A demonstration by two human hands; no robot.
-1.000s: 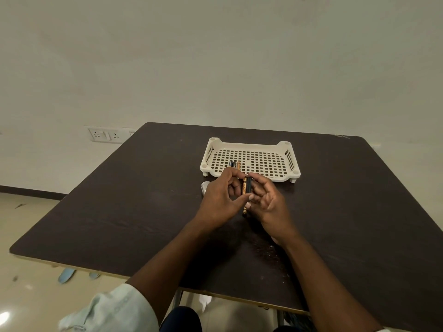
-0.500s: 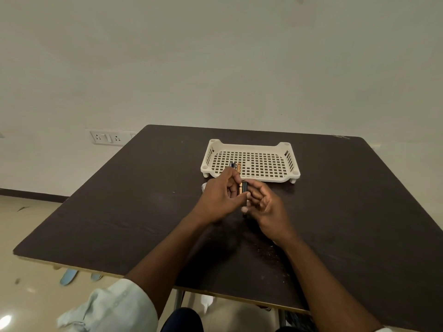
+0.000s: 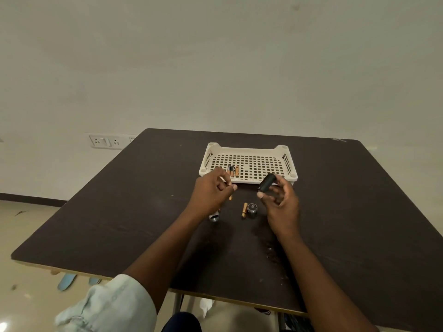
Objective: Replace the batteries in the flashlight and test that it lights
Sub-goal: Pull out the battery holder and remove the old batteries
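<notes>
My right hand [image 3: 279,202] grips the black battery holder [image 3: 266,182]. My left hand [image 3: 212,192] is loosely curled; I cannot tell whether it holds anything.

Three batteries [image 3: 233,170] lie in one tray [image 3: 249,180]; one battery [image 3: 244,210], one cap [image 3: 252,208], one silver head [image 3: 214,217] on the surface [image 3: 119,224]; one black holder [image 3: 266,182].
</notes>
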